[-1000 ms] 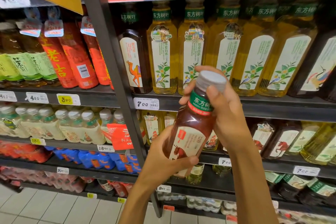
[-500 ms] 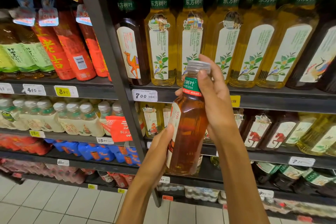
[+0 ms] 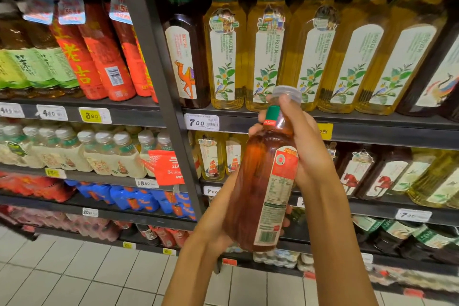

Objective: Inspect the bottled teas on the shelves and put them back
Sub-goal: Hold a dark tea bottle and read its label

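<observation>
We hold one bottle of red tea (image 3: 260,189) upright in front of the shelving, clear of every shelf and touching nothing but our hands. The right hand (image 3: 301,146) is clenched around the neck just under the pale cap (image 3: 286,94), thumb across the green neck band. The left hand (image 3: 223,226) cups the lower body from the left and behind; its fingertips (image 3: 286,216) show past the bottle's right edge, so the grasp there is closed on the bottle as well.

We judge the step in hand to be the inspection. The printed back panel (image 3: 275,196), with its table and green block, faces the camera.

To do this step well:

1. Keep the right hand fixed at the neck as the pivot and let the left hand turn the body; this keeps the label unobstructed.
2. Keep the bottle close to vertical, so the liquid stays settled and any cloudiness could be judged.
3. Check the cap seal and the printed panel; the print is too small to read here.
4. Avoid loosening both grasps together, since the smooth wall is likely to slip.

For the return, we expect the matching row to be the dark bottles with the red horse label (image 3: 347,179) on the middle shelf (image 3: 387,208), to the right of the hands. Which gap the bottle belongs to cannot be told, as the hands cover that part of the row
</observation>
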